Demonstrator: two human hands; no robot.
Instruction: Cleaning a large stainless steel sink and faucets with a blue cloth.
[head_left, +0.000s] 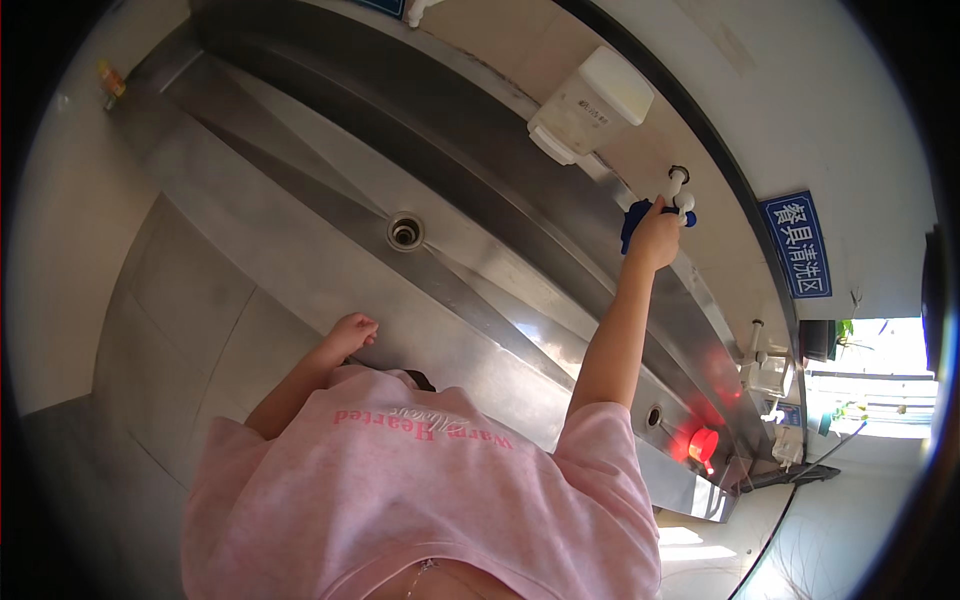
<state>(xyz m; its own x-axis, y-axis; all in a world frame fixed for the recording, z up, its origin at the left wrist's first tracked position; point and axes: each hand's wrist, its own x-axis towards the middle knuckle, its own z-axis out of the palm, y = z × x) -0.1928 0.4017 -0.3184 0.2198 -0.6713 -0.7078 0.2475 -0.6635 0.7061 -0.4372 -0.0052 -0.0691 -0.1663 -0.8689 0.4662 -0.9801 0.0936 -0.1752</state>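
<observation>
My right hand (656, 238) reaches out to a white wall tap (681, 196) and grips a dark blue thing (635, 223) there, perhaps a cloth; the fingers partly hide it, and a blue end shows on the tap's far side. Near the front edge of a long stainless steel trough sink (300, 255), my left hand (352, 335) is held in a loose fist, with nothing visible in it. A round drain (405, 231) lies in the sink floor between the two hands.
A white plastic dispenser box (592, 105) hangs on the wall beside the tap. Farther right, a red plastic scoop or ladle (703, 446) lies in the sink near a second drain (655, 415). Another tap (756, 349), a blue sign (796, 244) and potted plants by a window line that side.
</observation>
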